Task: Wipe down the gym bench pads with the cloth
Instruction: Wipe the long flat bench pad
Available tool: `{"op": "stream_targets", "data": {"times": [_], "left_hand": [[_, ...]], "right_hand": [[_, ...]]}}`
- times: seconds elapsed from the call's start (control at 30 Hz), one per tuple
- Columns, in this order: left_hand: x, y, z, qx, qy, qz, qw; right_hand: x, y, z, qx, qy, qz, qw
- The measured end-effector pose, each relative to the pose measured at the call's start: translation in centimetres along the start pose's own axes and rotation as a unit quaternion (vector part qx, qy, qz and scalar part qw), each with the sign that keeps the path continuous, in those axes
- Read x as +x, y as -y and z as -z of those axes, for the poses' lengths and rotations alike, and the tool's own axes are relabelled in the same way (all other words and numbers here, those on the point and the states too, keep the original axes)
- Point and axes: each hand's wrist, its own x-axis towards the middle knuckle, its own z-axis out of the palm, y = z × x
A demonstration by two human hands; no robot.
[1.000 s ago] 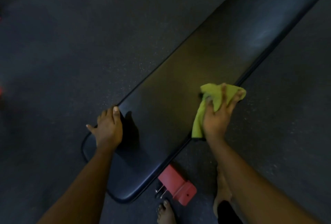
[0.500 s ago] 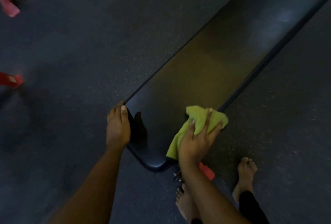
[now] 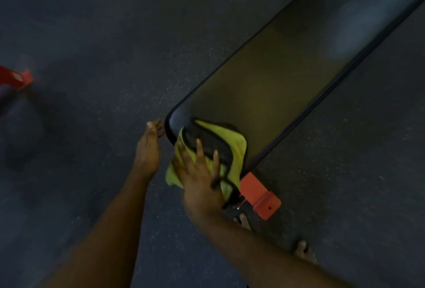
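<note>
A long black bench pad [image 3: 282, 73] runs diagonally from the centre to the upper right. A yellow-green cloth [image 3: 232, 142] with a dark edge lies over the pad's near rounded end. My right hand [image 3: 200, 179] presses flat on the cloth, fingers spread, at that near end. My left hand [image 3: 148, 147] hovers just left of the pad's corner, fingers apart, with the fingertips close to the pad's edge and nothing in it.
A red metal bench foot [image 3: 259, 195] sticks out under the pad's near end. My bare toes [image 3: 303, 251] stand on the dark speckled rubber floor [image 3: 92, 57]. Red equipment parts [image 3: 16, 78] sit at the left edge.
My right hand has slid the cloth down the pad to its near end. My left hand has come off the pad's edge. The view has shifted so the pad's end sits more central.
</note>
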Motion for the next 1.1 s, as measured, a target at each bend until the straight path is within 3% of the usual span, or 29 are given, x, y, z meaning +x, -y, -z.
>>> {"op": "stream_targets", "data": {"times": [0.1,0.2,0.27,0.33,0.43,0.47,0.5,0.63,0.7,0.87,1.0,1.1], "left_hand": [[-0.9,1.0,-1.0,0.002,0.026,-0.001,1.000],[-1.8,2.0,-3.2,-0.037,-0.017,-0.002,0.999],[-2.4,2.1,-4.4,-0.054,-0.046,0.003,0.997],[-2.4,1.9,-5.0,-0.062,-0.063,0.014,0.996],[-2.3,1.2,-4.6,-0.062,-0.063,0.019,0.996],[-2.2,1.0,-4.2,-0.055,-0.061,0.018,0.996],[-2.1,0.9,-3.7,-0.046,-0.058,0.020,0.997],[-2.1,0.3,-1.4,-0.019,-0.046,0.016,0.999],[-2.7,0.2,-0.3,-0.015,-0.048,0.005,0.999],[-4.4,2.6,1.8,-0.021,-0.100,-0.001,0.995],[-5.3,5.0,2.8,-0.010,-0.142,-0.008,0.990],[-5.9,5.9,3.1,-0.012,-0.139,0.003,0.990]], "right_hand": [[-6.2,-1.7,-1.9,0.023,-0.024,-0.035,0.999],[-7.9,-4.3,-2.4,0.135,-0.075,-0.119,0.981],[-6.5,-5.6,-2.0,0.314,-0.148,-0.209,0.914],[-3.9,-7.4,-1.1,0.450,-0.231,-0.285,0.814],[-0.3,-9.4,0.2,0.533,-0.305,-0.395,0.684],[0.0,-9.2,0.5,0.531,-0.306,-0.415,0.673],[-0.2,-8.6,0.7,0.503,-0.298,-0.416,0.697],[-4.4,-4.7,0.4,0.270,-0.152,-0.256,0.916],[-5.2,-3.5,-0.1,0.165,-0.077,-0.179,0.967],[0.2,-0.7,1.0,0.008,0.028,0.001,1.000],[9.8,0.8,1.9,-0.109,0.096,0.104,0.984],[12.4,1.7,2.7,-0.138,0.106,0.129,0.976]]}}
